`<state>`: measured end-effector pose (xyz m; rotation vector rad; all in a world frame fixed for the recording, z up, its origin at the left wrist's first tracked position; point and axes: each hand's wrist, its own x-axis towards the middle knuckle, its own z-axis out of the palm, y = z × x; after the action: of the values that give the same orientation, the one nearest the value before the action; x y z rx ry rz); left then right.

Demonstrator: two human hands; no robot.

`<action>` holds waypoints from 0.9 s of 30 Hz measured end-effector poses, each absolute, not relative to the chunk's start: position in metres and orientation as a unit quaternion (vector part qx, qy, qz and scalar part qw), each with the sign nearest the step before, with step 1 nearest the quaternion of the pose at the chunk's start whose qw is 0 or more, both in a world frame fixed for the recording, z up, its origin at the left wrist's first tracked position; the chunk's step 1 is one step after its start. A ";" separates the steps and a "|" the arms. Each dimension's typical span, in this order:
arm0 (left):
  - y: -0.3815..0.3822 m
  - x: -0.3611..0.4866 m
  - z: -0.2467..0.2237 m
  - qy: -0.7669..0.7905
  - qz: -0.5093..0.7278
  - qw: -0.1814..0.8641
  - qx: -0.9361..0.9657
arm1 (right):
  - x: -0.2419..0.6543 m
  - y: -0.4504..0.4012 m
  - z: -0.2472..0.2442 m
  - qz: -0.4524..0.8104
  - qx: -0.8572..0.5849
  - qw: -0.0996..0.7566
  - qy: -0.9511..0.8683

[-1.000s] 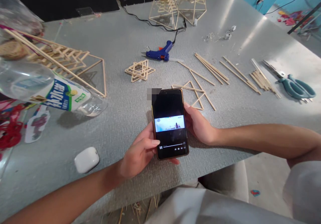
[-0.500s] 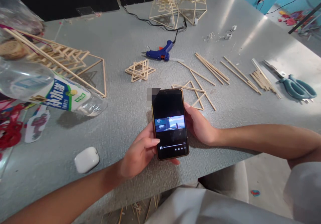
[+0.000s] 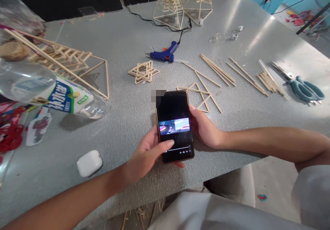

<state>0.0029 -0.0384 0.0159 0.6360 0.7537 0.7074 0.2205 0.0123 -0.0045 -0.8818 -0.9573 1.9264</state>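
Note:
A smartphone is held upright above the near edge of the table, a video playing across the middle of its screen. My left hand grips its lower left side, fingers behind it and the thumb over the lower screen. Along the phone's right edge, my right hand holds it with the thumb at the side; its other fingers are hidden behind. Just beyond lies a partly joined star of wooden sticks. A finished-looking layered stick star sits farther left.
A blue glue gun lies behind the stars. Loose sticks and scissors are on the right. On the left are a plastic bottle, a stick pyramid and a white earbud case. More stick pyramids stand at the back.
My left thumb has moved right and slightly up, from the phone's left edge onto the lower screen. The video picture has changed. My right hand stays in place.

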 end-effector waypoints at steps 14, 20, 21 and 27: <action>-0.035 -0.005 0.017 0.274 0.397 0.829 0.283 | 0.228 0.009 0.003 0.757 -0.289 0.402 -0.427; -0.032 -0.007 0.017 0.252 0.391 0.838 0.284 | 0.237 0.011 0.002 0.760 -0.227 0.353 -0.497; -0.032 -0.007 0.017 0.257 0.391 0.837 0.285 | 0.238 0.011 0.002 0.754 -0.219 0.346 -0.514; -0.031 0.000 0.031 0.342 0.378 0.816 0.271 | 0.243 0.010 0.007 0.733 -0.200 0.300 -0.577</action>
<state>-0.0003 -0.0312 0.0307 0.5786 0.7290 0.8069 0.2433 0.0098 0.0070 -0.5301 -1.5310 1.9462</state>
